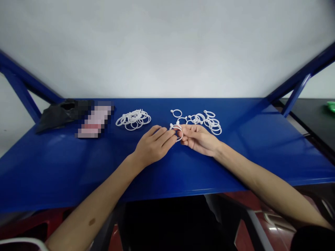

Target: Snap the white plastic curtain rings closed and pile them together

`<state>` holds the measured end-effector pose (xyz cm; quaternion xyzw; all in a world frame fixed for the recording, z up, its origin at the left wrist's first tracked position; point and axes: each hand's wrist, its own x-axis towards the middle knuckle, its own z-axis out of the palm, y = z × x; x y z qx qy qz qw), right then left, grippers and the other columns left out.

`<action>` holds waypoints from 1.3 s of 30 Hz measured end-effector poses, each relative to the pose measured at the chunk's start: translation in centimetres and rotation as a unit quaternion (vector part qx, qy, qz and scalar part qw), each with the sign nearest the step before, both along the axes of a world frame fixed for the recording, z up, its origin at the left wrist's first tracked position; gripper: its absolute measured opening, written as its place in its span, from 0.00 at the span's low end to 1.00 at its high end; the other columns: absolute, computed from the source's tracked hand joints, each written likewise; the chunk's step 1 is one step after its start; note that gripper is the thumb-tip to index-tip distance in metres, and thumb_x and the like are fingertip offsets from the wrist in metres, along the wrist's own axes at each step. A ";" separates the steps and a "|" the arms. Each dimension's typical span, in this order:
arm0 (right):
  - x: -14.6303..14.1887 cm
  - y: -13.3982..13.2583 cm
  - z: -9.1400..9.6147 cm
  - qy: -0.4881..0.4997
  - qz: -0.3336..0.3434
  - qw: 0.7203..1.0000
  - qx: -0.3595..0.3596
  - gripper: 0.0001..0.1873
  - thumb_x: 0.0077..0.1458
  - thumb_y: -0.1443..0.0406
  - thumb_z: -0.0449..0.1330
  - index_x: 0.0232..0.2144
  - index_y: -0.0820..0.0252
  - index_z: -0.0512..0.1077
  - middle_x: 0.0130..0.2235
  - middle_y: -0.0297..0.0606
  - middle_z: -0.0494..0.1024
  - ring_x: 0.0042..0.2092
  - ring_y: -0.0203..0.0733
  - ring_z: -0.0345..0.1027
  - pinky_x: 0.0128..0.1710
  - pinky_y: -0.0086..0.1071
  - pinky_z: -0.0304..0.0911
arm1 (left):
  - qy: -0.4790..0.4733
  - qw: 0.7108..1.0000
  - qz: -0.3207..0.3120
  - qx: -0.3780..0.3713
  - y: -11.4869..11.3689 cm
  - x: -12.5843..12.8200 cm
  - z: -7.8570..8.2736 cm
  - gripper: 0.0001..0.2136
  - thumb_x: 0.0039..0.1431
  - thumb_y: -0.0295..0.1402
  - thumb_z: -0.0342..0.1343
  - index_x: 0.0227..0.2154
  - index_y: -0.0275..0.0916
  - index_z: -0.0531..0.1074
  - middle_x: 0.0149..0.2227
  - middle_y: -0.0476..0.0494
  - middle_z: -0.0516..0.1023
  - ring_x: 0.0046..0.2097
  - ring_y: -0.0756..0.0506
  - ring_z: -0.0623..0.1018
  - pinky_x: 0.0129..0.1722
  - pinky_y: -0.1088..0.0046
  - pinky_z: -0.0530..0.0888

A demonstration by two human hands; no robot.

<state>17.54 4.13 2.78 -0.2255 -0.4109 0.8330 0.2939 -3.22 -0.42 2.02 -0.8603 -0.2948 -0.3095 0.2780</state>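
Near the middle of the blue table, my left hand and my right hand meet. Between them is a white plastic ring with small round knobs showing at its top; whether it is one ring or two overlapping I cannot tell. My right hand pinches its right side between thumb and fingers. The fingers of my left hand are curled against its left side, their tips partly hidden. Just beyond my right hand lies a loose spread of similar white rings. A single ring lies a little apart from them.
A heaped pile of white rings lies left of centre on the blue table. Farther left are a blurred pinkish item and a black plastic bag. Blue slanted supports rise at both table ends, before a pale wall.
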 end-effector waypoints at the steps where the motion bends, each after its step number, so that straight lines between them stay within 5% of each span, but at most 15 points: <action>1: -0.1 0.0 -0.1 -0.010 -0.002 1.000 0.003 0.15 0.53 0.60 0.71 0.40 0.64 0.77 0.34 0.32 0.76 0.30 0.26 0.68 0.33 0.20 0.70 | 0.004 1.000 0.001 -0.015 0.0 -0.1 -0.1 0.05 0.66 0.25 0.54 0.39 0.39 0.74 0.41 0.46 0.81 0.41 0.46 0.77 0.46 0.65 0.74; 4: -0.3 0.0 0.0 -0.088 -0.040 0.993 0.068 0.16 0.57 0.59 0.68 0.45 0.62 0.75 0.36 0.35 0.78 0.31 0.30 0.70 0.33 0.26 0.72 | -0.011 0.996 -0.007 -0.088 0.1 -0.3 -0.6 0.08 0.68 0.25 0.51 0.39 0.41 0.75 0.38 0.47 0.81 0.41 0.47 0.78 0.47 0.66 0.76; 6: -0.1 0.2 0.3 -0.182 -0.093 0.961 0.184 0.17 0.60 0.57 0.64 0.47 0.61 0.73 0.37 0.38 0.79 0.33 0.35 0.72 0.36 0.32 0.72 | -0.042 0.988 -0.016 -0.150 0.3 -0.5 -0.9 0.09 0.68 0.26 0.50 0.40 0.40 0.76 0.38 0.46 0.81 0.40 0.47 0.78 0.46 0.67 0.76; 8: 0.6 0.5 0.7 -0.297 -0.154 0.871 0.361 0.15 0.62 0.56 0.61 0.45 0.59 0.74 0.41 0.41 0.78 0.38 0.40 0.72 0.40 0.38 0.71 | -0.066 0.978 -0.011 -0.199 0.5 -0.8 -1.1 0.09 0.69 0.27 0.50 0.41 0.40 0.76 0.38 0.45 0.80 0.40 0.47 0.77 0.45 0.67 0.76; 12: 2.8 1.5 0.9 -0.468 -0.167 0.591 0.635 0.10 0.63 0.59 0.60 0.40 0.59 0.76 0.45 0.47 0.75 0.46 0.52 0.66 0.51 0.51 0.63 | -0.047 0.965 0.036 -0.254 1.1 -1.3 -1.3 0.09 0.69 0.28 0.50 0.38 0.38 0.77 0.37 0.44 0.78 0.40 0.46 0.74 0.43 0.66 0.76; 15: 4.1 2.0 0.4 -0.510 -0.095 0.499 0.694 0.10 0.63 0.61 0.59 0.40 0.61 0.77 0.46 0.51 0.74 0.45 0.54 0.63 0.48 0.51 0.63 | -0.011 0.961 0.058 -0.271 1.2 -1.5 -1.2 0.09 0.68 0.30 0.52 0.35 0.38 0.77 0.35 0.43 0.76 0.40 0.44 0.71 0.43 0.65 0.74; 19: 4.2 2.4 0.0 -0.512 -0.054 0.482 0.709 0.13 0.67 0.65 0.51 0.38 0.62 0.76 0.43 0.51 0.74 0.43 0.51 0.63 0.44 0.45 0.65 | 0.017 0.961 0.061 -0.270 1.2 -1.6 -1.1 0.07 0.67 0.33 0.54 0.37 0.38 0.77 0.34 0.43 0.75 0.41 0.43 0.71 0.44 0.64 0.73; 26: 2.9 1.2 0.0 -0.445 -0.055 0.563 0.694 0.15 0.71 0.61 0.46 0.42 0.61 0.71 0.39 0.46 0.75 0.40 0.46 0.68 0.41 0.39 0.67 | 0.011 0.950 0.036 -0.309 1.0 -1.7 -0.9 0.10 0.69 0.31 0.50 0.42 0.36 0.77 0.39 0.42 0.76 0.43 0.43 0.71 0.46 0.64 0.74; 29: 2.3 0.5 0.0 -0.404 -0.050 0.575 0.709 0.17 0.72 0.59 0.46 0.44 0.62 0.72 0.41 0.46 0.76 0.43 0.46 0.70 0.43 0.39 0.68 | 0.001 0.945 0.016 -0.326 0.9 -1.7 -0.7 0.10 0.69 0.29 0.49 0.43 0.36 0.76 0.40 0.42 0.76 0.44 0.43 0.72 0.47 0.64 0.74; 39: 0.9 0.1 0.3 -0.390 -0.025 0.523 0.758 0.18 0.72 0.65 0.45 0.42 0.60 0.75 0.44 0.44 0.79 0.44 0.46 0.67 0.45 0.39 0.64 | -0.098 0.925 0.006 -0.368 0.7 -1.3 -0.7 0.02 0.67 0.28 0.51 0.38 0.40 0.64 0.38 0.48 0.71 0.39 0.48 0.73 0.41 0.69 0.73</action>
